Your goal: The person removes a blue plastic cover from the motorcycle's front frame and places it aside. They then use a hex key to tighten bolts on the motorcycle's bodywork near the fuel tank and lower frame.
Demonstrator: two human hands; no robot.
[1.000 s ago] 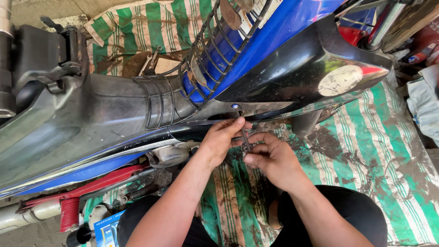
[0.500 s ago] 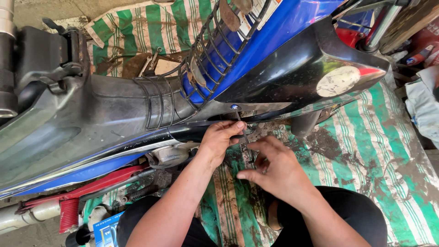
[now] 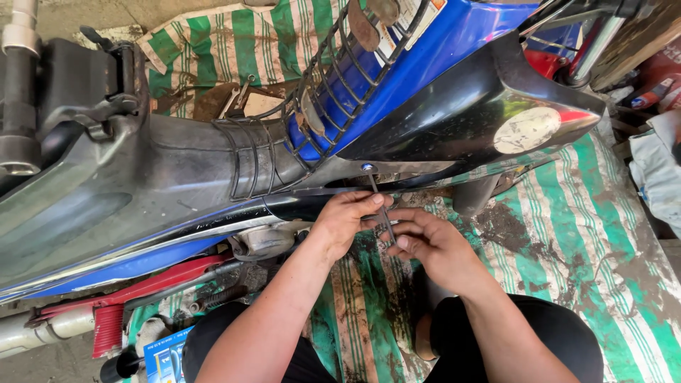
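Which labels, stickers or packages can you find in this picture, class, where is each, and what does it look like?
Sticker: round, worn off-white, on the black tail panel.
Label: whitish, partly hidden behind the wire rack, on the blue body panel at the top.
Box: blue with white patches, on the ground at the bottom left.

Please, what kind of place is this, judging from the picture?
Probably a small motorcycle repair spot. A blue and black motorcycle lies over a stained green striped tarp on the ground, and both hands, left hand and right hand, work a thin metal tool under its bodywork.
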